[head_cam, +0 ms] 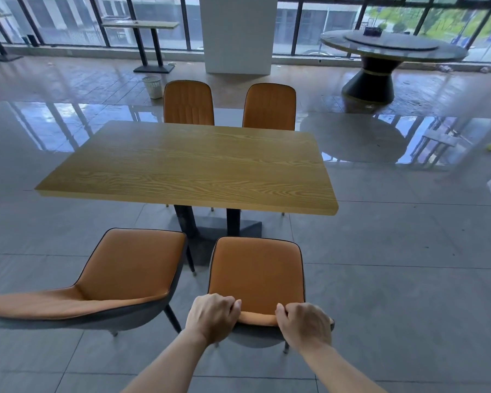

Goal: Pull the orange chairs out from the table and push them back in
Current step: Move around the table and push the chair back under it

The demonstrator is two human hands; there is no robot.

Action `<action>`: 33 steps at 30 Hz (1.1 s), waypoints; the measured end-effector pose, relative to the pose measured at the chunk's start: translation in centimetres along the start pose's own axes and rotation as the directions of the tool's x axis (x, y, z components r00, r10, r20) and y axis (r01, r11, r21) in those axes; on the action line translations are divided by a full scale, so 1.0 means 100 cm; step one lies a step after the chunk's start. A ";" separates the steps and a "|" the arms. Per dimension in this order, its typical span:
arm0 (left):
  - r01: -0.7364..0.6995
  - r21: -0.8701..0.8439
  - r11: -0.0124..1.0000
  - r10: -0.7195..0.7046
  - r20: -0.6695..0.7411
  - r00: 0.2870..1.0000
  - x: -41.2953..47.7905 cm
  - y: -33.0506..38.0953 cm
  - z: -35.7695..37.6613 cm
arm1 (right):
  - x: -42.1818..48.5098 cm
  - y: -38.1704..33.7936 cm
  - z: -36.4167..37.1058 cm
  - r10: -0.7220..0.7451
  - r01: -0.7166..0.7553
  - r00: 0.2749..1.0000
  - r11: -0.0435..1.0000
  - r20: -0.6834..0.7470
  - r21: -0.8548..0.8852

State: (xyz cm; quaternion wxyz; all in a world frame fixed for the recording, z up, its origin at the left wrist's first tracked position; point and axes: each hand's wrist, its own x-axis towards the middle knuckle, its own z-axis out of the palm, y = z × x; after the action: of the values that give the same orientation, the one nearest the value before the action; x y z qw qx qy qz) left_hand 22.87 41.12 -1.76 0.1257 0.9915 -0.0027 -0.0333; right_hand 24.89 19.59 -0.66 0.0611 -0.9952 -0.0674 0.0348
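Two hands share one chair. The left hand (pixel 211 317) and right hand (pixel 305 324) each curl over the top edge of the gripped chair (pixel 257 273), clasping its backrest near either corner, with a short strip of orange rim showing between them. A hold at both corners, I judge, keeps the chair from swivelling as it slides over the glossy tiles.

The chair sits directly ahead of the hands, its seat pointing at the table (pixel 190 165) further forward. The seat front stops short of the table edge, so the chair reads as out rather than tucked in. Just left of the left hand stands a second near chair (pixel 125 276), likewise clear of the table and turned at an angle. Well ahead of both hands, past the table, the far left chair (pixel 188 103) and far right chair (pixel 269 107) sit close in, only their backs showing.

All four look alike in orange upholstery. The near pair show dark piping, a grey outer shell and thin dark legs.
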 end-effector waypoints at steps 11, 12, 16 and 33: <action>-0.055 -0.031 0.998 0.056 0.049 0.997 -0.016 -0.013 -0.002 | -0.016 -0.010 0.014 0.068 -0.067 0.997 0.997 -0.038 0.039; -0.054 -0.028 0.998 0.055 0.042 0.998 -0.015 -0.013 -0.001 | -0.015 -0.009 0.014 0.073 -0.071 0.997 0.997 -0.038 0.035; -0.055 -0.003 0.998 0.055 0.019 0.998 -0.013 -0.009 0.000 | -0.010 -0.006 0.011 0.059 -0.058 0.997 0.998 -0.053 0.024; -0.009 -0.041 0.999 0.008 -0.019 1.000 0.023 0.001 0.009 | 0.036 0.019 0.031 0.107 -0.106 0.993 0.994 -0.047 0.032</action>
State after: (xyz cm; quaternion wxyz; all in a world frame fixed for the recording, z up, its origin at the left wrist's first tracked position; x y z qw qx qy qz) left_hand 25.12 40.73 -2.78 0.1464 0.9889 -0.0051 -0.0233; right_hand 28.48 18.62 -4.18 0.0752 -0.9970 -0.0121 0.0148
